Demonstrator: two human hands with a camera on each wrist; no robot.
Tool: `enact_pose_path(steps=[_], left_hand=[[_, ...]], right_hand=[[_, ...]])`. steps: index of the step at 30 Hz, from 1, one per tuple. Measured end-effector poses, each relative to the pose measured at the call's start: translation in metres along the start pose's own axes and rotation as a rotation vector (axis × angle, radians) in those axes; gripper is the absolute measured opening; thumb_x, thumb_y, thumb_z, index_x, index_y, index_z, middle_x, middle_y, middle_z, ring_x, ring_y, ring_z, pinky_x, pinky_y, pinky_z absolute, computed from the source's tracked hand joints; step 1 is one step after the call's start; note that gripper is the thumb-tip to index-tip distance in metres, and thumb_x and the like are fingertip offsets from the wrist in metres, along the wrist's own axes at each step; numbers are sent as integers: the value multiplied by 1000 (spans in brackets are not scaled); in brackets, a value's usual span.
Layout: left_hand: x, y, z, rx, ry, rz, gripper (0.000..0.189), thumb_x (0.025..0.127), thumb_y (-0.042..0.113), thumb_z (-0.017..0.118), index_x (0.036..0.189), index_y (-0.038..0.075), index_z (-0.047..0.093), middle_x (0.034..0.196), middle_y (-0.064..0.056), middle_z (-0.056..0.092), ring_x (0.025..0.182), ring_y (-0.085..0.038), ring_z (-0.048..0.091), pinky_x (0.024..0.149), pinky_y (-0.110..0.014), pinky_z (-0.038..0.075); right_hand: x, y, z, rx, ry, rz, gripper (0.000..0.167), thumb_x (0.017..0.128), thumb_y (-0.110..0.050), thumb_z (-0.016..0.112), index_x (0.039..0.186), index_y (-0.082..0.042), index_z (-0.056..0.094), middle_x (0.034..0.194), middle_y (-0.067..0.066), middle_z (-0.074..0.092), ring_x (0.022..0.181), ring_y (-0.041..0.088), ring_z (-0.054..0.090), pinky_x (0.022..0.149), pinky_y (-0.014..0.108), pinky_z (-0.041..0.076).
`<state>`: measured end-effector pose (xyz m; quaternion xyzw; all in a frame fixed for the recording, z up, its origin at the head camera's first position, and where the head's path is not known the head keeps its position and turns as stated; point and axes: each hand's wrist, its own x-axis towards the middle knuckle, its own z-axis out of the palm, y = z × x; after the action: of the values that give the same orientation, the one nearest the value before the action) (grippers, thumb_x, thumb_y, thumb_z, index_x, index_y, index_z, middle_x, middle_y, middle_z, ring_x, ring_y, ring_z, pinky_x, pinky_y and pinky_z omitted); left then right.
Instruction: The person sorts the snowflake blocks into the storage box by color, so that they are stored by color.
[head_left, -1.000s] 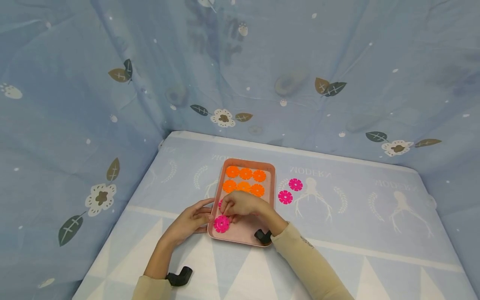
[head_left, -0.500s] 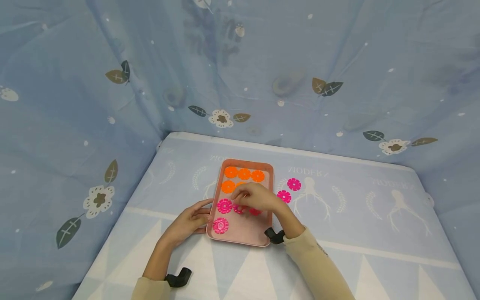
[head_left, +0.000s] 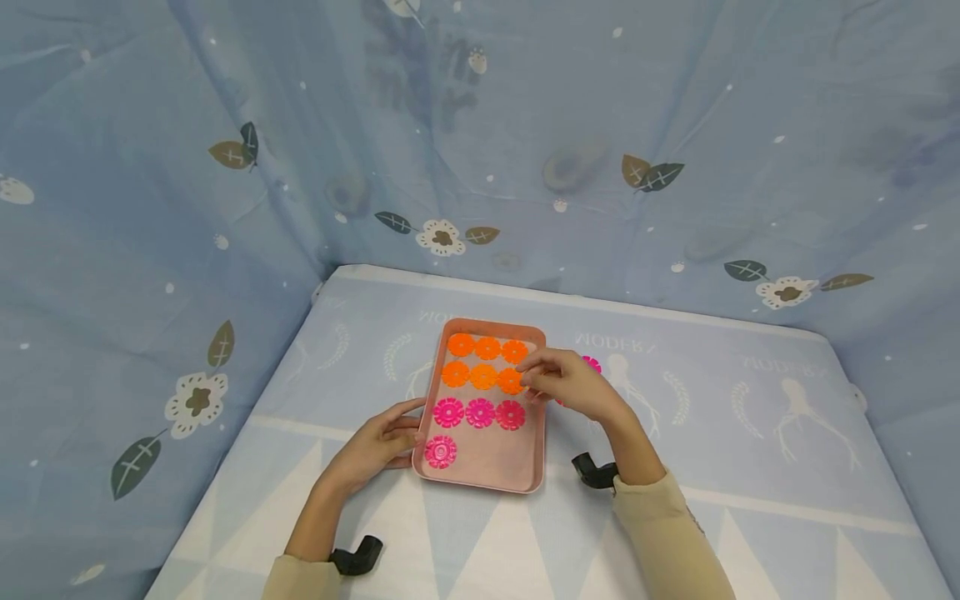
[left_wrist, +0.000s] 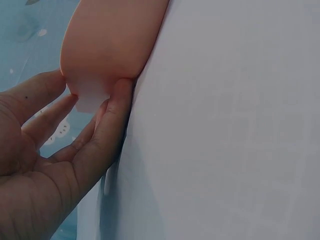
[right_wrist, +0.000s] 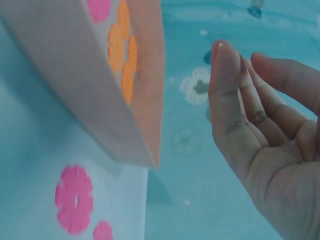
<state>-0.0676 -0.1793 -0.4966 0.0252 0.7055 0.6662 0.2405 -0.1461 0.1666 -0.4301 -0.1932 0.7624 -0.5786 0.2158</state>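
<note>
In the head view, a shallow pink tray [head_left: 487, 467] holds two rows of orange snowflake-shaped discs [head_left: 483, 377]. Below them lies a row of three pink discs [head_left: 480, 412], with a single pink disc [head_left: 440, 452] at the lower left. My left hand [head_left: 378, 442] holds the tray's left side, thumb at the rim and other fingertips along the outer wall and lower edge [left_wrist: 122, 92]. My right hand [head_left: 566, 382] hovers over the tray's right rim, fingers slightly bent. Nothing shows between its thumb and fingers [right_wrist: 227, 75] in the right wrist view.
Two loose pink discs lie on the table right of the tray; my right hand partly covers them in the head view, while the right wrist view shows one disc [right_wrist: 74, 199] plainly. Black elbow-shaped pieces [head_left: 595, 472] sit at both wrists. Blue patterned cloth [head_left: 480, 167] hangs behind the table.
My right hand has lifted away from the pink discs and moved right to the tray's edge, uncovering the row of three. My left hand stays at the tray's left side.
</note>
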Motion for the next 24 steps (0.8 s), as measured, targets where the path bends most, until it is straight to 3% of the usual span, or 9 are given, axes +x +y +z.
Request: enact_pose_path(steps=[7, 13, 24], left_hand=[[1, 0, 0, 2, 4, -2, 59, 98, 11, 66, 153, 12, 42, 134, -24, 52, 114, -36, 60, 83, -43, 58], [0, 1, 0, -3, 5, -4, 59, 99, 10, 65, 153, 12, 42, 134, -24, 51, 114, -36, 60, 83, -43, 57], [-1, 1, 0, -3, 7, -8, 59, 99, 11, 65, 152, 12, 42, 134, -24, 52, 113, -36, 60, 83, -43, 58]], right_hand=[[-20, 9, -20, -36, 90, 20, 22, 99, -14, 65, 117, -1, 67, 101, 25, 68, 88, 41, 67, 77, 51, 57], [-35, 19, -34, -13, 125, 30, 27, 101, -12, 62, 120, 7, 62, 108, 32, 64, 89, 37, 67, 79, 38, 59], [-51, 31, -46, 29, 208, 59, 28, 98, -11, 65, 120, 6, 62, 112, 35, 60, 96, 55, 60, 77, 37, 59]])
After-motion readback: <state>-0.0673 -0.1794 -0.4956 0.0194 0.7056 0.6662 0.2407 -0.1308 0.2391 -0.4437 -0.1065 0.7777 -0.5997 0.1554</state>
